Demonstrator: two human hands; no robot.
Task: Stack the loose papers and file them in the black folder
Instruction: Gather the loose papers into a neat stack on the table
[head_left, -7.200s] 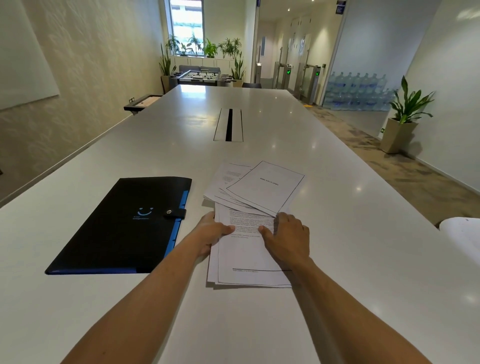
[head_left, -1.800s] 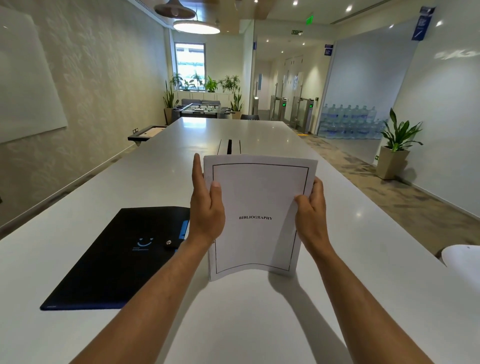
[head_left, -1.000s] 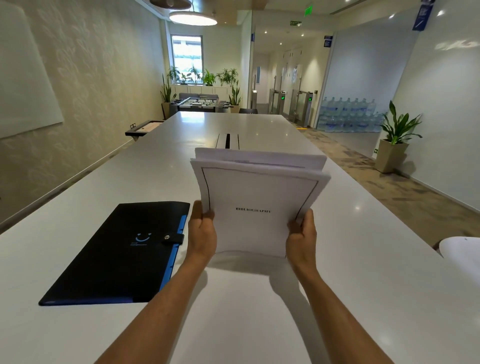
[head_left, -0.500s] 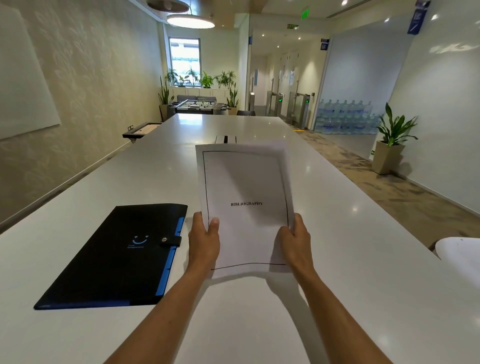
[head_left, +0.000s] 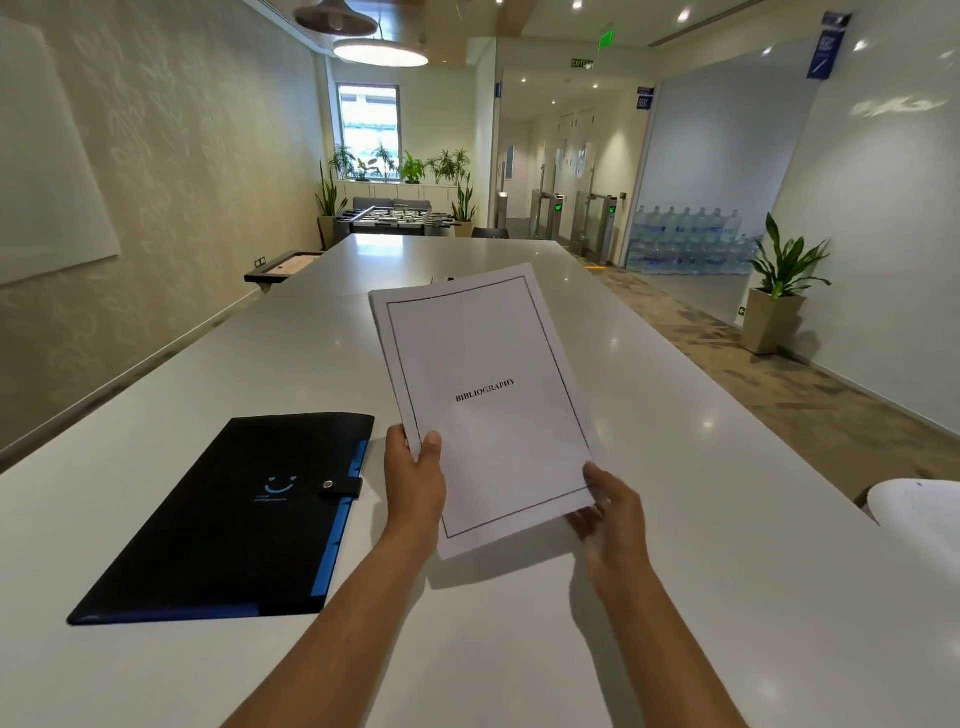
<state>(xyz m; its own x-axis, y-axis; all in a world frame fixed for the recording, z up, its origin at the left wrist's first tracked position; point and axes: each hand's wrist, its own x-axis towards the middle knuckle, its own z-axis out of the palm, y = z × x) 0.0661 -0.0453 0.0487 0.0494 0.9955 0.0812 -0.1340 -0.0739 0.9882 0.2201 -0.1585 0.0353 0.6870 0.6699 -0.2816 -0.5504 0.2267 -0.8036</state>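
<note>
A squared-up stack of white papers (head_left: 488, 395), its top sheet reading BIBLIOGRAPHY inside a thin black border, is held above the white table (head_left: 675, 597), tilted a little to the left. My left hand (head_left: 415, 483) grips its lower left edge with the thumb on top. My right hand (head_left: 613, 509) holds the lower right corner, slightly blurred. The black folder (head_left: 228, 519) with a blue spine edge, a smiley logo and a snap strap lies closed and flat on the table, to the left of my left hand.
A white rounded object (head_left: 919, 514) pokes in at the table's right edge. A dark cable slot (head_left: 441, 279) is partly hidden behind the papers. A potted plant (head_left: 774, 306) stands on the floor at right.
The scattered sheets were gathered from the table into one stack and lifted with both hands. In the last half second the stack tilted leftward and my right hand slid to its lower right corner.
</note>
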